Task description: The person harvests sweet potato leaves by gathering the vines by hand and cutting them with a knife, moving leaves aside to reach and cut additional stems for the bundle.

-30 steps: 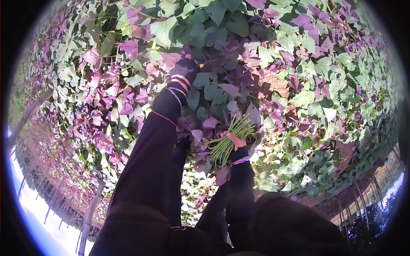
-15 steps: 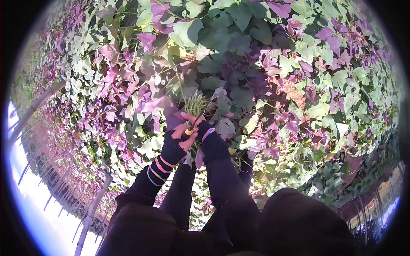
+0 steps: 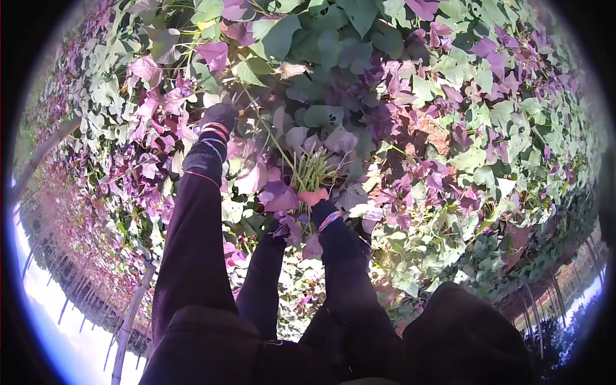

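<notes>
My right hand (image 3: 313, 196), in a dark fingerless covering with bright bands at the wrist, is closed around a bunch of leafy vine cuttings (image 3: 316, 170). Their pale green cut stems point up, while purple leaves hang below the fist. My left hand (image 3: 220, 117) reaches forward among the leaves, its wrist ringed by pink and blue bands. Its fingers are mostly hidden behind the dark covering and the foliage. Close by on its right, a long green vine stem (image 3: 273, 138) slants down toward the bunch.
Dense vines with green leaves (image 3: 280, 37) and purple leaves (image 3: 214, 55) spread all around. Reddish soil (image 3: 428, 131) shows through right of centre. Curved wooden poles (image 3: 131, 327) stand at the left, and thinner stakes (image 3: 534, 317) line the right edge. My legs are below.
My left hand has left the bunch and moved up and left into the leaves. My right hand keeps hold of the cuttings, slightly lower and to the right.
</notes>
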Demonstrator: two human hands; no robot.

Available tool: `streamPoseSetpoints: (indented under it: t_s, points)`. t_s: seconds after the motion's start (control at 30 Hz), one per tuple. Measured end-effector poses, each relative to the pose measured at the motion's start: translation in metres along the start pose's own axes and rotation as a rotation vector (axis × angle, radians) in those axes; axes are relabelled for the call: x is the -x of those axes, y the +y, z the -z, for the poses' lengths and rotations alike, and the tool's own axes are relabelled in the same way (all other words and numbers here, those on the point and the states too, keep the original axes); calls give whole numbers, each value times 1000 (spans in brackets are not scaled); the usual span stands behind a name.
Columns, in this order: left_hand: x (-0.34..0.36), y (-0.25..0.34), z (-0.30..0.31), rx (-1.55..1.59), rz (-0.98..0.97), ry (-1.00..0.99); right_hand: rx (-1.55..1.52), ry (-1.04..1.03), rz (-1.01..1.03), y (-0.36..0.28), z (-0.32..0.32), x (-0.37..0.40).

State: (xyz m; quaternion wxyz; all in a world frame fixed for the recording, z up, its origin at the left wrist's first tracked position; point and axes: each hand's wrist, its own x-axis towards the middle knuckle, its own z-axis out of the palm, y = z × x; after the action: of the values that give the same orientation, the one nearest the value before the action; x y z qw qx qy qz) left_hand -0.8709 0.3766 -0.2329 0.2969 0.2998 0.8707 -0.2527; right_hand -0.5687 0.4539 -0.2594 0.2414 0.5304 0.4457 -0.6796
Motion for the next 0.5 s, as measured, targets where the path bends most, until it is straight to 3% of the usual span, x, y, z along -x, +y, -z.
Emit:
streamPoseSetpoints:
  t_s: [0.03, 0.07, 0.1, 0.17, 0.2, 0.23, 0.3, 0.33, 0.37, 0.43, 0.5]
  points:
    - [5, -16, 1, -7, 28, -22, -101, 3, 16, 15, 5, -6]
    - [-2, -51, -38, 50, 121, 31, 18, -36, 3, -31, 19, 30]
    - [-9, -84, -73, 102, 215, 88, 14, -39, 8, -22, 29, 31]
    - [37, -104, -43, 219, 400, 102, -102, -2, -26, 7, 44, 37]
    - [50, -105, -39, 218, 289, 82, -247, 45, 62, -19, 45, 67]
    - [61, -105, -33, 210, 174, 64, -159, 80, 68, -47, 48, 97]
    - [105, -44, 18, 808, 62, 125, -77, 65, 90, -30, 46, 112]
    - [114, -15, 15, 1105, -47, 238, -95, 82, 92, -21, 42, 113]
    - [124, 13, 19, 1301, 2, -48, 64, 101, 242, -11, 38, 112]
    - [148, 59, 38, 1020, -268, 49, 388, 151, 524, 0, 26, 115]
    - [176, 95, 96, 1491, 1, -208, 724, 206, 776, 20, 14, 121]
